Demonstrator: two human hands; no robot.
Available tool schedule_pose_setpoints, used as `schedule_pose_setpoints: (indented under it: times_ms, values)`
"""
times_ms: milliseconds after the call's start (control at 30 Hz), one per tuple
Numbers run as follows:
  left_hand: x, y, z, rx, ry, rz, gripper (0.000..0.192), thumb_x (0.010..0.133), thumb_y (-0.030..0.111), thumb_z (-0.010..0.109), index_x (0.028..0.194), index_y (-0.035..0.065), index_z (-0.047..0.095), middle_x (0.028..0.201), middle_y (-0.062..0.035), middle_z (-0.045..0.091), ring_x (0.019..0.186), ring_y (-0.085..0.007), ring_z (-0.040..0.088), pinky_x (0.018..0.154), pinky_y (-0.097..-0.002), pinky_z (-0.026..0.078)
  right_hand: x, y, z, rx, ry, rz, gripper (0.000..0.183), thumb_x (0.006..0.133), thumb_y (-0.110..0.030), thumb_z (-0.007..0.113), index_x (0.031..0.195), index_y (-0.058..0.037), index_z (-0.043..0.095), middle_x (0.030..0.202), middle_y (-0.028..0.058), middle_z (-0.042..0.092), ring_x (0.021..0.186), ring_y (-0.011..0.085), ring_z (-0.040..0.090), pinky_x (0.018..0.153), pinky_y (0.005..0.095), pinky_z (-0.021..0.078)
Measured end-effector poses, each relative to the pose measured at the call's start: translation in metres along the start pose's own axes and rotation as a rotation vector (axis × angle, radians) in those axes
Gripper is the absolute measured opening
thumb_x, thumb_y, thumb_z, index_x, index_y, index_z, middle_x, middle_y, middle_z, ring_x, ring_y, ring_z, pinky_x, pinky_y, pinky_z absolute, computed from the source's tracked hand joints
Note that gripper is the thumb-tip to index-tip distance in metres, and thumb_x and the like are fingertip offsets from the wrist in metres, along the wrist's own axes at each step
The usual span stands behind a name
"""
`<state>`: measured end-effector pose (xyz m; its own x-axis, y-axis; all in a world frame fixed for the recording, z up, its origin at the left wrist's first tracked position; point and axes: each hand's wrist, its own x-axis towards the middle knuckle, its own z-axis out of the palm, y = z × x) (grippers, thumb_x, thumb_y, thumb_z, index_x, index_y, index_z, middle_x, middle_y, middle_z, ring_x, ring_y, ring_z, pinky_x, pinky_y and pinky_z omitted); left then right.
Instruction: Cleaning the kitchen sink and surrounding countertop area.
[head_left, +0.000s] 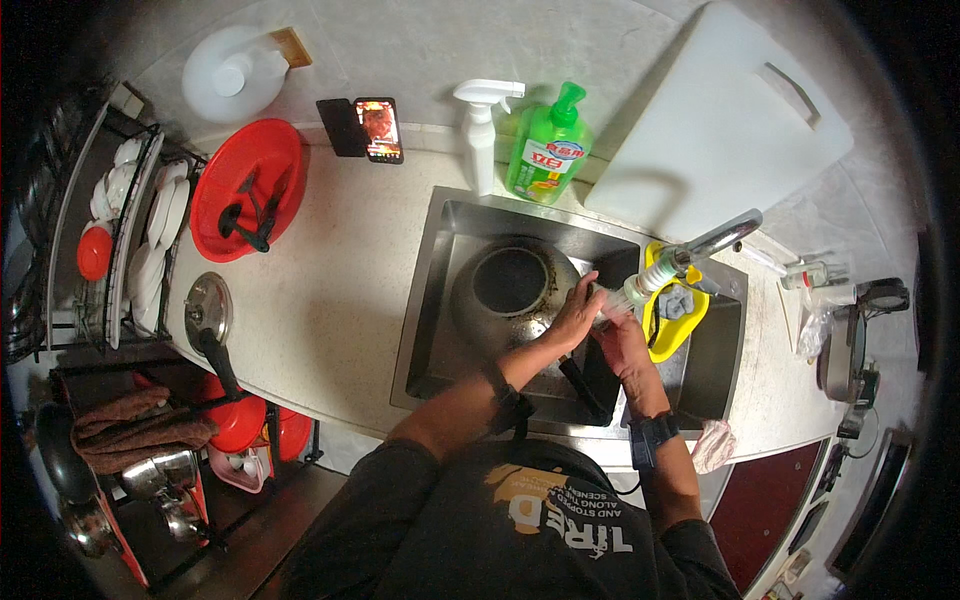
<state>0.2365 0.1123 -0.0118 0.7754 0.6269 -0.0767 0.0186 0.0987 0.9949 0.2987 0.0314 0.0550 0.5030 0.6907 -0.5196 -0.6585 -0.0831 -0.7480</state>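
My left hand (576, 315) and my right hand (624, 346) are close together under the faucet (686, 255), at the divider of the double steel sink (420, 315). Water sprays from the faucet's nozzle onto my fingers. Spray and fingers hide whether a small thing lies between the hands. In the left basin a wok (480, 300) rests bottom up, its base darkened by soot. Its black handle (581, 386) slants toward me, below my hands. Just right of my right hand, a yellow drain basket (675, 337) holds a grey scrubber (675, 301).
Behind the sink stand a white spray bottle (480, 146), a green dish soap bottle (547, 161) and a white cutting board (720, 120). A red basin (214, 225) with utensils, a pot lid (206, 307), a phone (381, 131) and a dish rack (120, 300) are leftward.
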Motion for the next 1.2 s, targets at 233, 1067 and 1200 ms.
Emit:
schedule_pose_setpoints:
  times_ms: [233,1067,1200]
  values:
    - [-0.001,0.009,-0.007,-0.475,-0.014,-0.352,0.054,0.087,0.048,0.034,0.11,0.001,0.047,0.102,-0.0121,0.053,0.096,-0.0227,0.05,0.084,-0.0322,0.039,-0.005,0.008,-0.015,-0.942,-0.207,-0.106,0.035,0.084,-0.03,0.05,0.108,-0.0037,0.049,0.1,0.0104,0.057,0.093,0.0196,0.052,0.083,0.0393,0.0337]
    - [0.003,0.016,-0.022,-0.679,-0.098,-0.648,0.043,0.087,0.045,0.035,0.103,0.0088,0.052,0.094,-0.0075,0.056,0.083,-0.0184,0.055,0.073,-0.0321,0.044,-0.018,-0.004,0.003,-1.916,-0.269,-0.726,0.043,0.081,-0.033,0.05,0.109,-0.0007,0.045,0.099,0.0189,0.055,0.098,0.033,0.05,0.091,0.0488,0.0257]
    - [0.003,0.012,-0.018,-0.756,-0.065,-0.696,0.039,0.087,0.043,0.037,0.098,0.01,0.054,0.089,-0.0062,0.058,0.08,-0.0172,0.056,0.07,-0.0328,0.045,-0.021,0.002,0.003,-1.93,-0.275,-0.667,0.04,0.08,-0.029,0.052,0.108,-0.0011,0.045,0.097,0.0177,0.055,0.097,0.0312,0.051,0.091,0.0469,0.0267]
